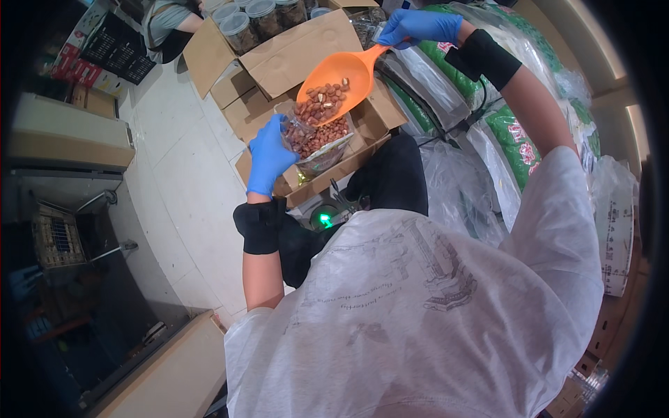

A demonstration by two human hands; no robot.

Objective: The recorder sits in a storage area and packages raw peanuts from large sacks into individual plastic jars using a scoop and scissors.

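Observation:
My right hand [415, 28], in a blue glove, grips the handle of an orange plastic scoop [358, 78]. Reddish-brown nuts that look like peanuts [324, 99] lie in the scoop, heaped toward its lower lip. That lip rests over the mouth of a clear plastic bag [320, 163], which holds many more of the same nuts. My left hand [272, 157], also in a blue glove, holds the bag's left edge. Beneath the bag stands an open cardboard box [300, 194]; the bag's lower part is partly hidden by the box wall.
Another open carton [300, 49] with several lidded plastic jars [260, 23] stands behind. Green-printed sacks [509, 141] and crumpled clear plastic [454, 172] are stacked at right. A person [175, 26] is at the upper left, near black crates [117, 47]. Pale tiled floor [180, 157] runs along the left.

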